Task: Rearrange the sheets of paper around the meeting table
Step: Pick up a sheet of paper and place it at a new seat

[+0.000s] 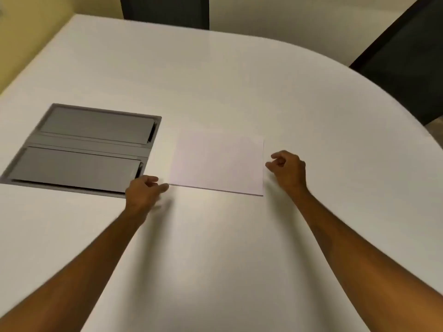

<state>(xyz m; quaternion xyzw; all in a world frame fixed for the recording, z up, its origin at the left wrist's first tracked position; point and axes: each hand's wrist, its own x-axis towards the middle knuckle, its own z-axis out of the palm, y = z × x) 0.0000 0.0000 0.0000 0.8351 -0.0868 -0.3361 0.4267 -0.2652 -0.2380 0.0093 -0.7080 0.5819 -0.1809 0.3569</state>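
Two bare hands of mine reach out over a wide white meeting table with a curved far edge [239, 80], one on either side of a single white rectangular sheet of paper [217, 164]. That sheet lies flat on the table, a little beyond the middle of my view, its long edges running left to right. My left hand [143, 191] sits at the sheet's near left corner; its fingers are loosely curled, and the thumb and forefinger point toward the corner, their tips right at the paper's edge. The hand is blurred, so I cannot tell whether it is touching the sheet or merely just beside it, and nothing is clamped between the fingers. My right hand [288, 172] hovers just beside the sheet's right edge, about halfway along it, with the fingers curled inward and the thumb and forefinger close together but holding nothing; a narrow strip of bare table shows between the fingertips and the paper. Both forearms stretch from the bottom corners of the view up toward the sheet. To the left of the paper, set flush into the tabletop, is a grey rectangular metal cable hatch with two long closed flaps [81, 149], one behind the other; my left hand overlaps its near right corner. Beyond the table's far edge stands a dark chair back [165, 10], and another dark chair [405, 56] stands at the far right, against pale walls.
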